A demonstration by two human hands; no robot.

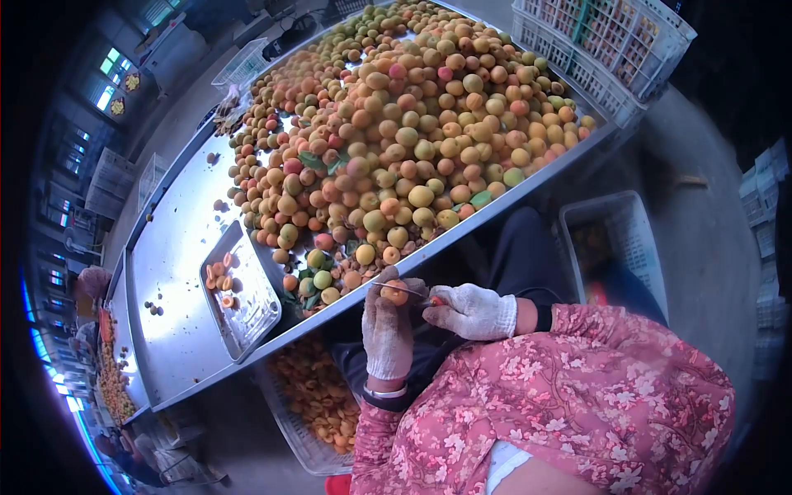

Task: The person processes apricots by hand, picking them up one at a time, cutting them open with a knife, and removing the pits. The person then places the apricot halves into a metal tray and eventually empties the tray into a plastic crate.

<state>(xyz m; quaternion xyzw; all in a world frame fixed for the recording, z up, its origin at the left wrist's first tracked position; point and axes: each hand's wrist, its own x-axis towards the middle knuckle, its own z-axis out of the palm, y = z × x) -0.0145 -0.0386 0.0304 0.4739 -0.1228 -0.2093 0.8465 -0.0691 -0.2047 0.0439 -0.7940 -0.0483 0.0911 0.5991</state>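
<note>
An apricot (394,292) is gripped in the fingers of my left hand (388,330), which wears a soiled white knit glove. My right hand (477,312), gloved too, is closed around the red handle of a small knife (400,289). The thin blade reaches left and lies against the apricot. Both hands are just off the near edge of a metal table (177,272). Beyond them a big heap of apricots (421,148) in yellow, orange and green covers much of that table. To the left, a metal tray (257,305) holds several apricot halves (221,276).
Below the table edge stands a crate (289,429) with many cut apricot pieces. Another white crate (635,231) is on the floor at right. Stacked plastic crates (610,49) stand at the table's far right corner. Other people (95,285) are at far left.
</note>
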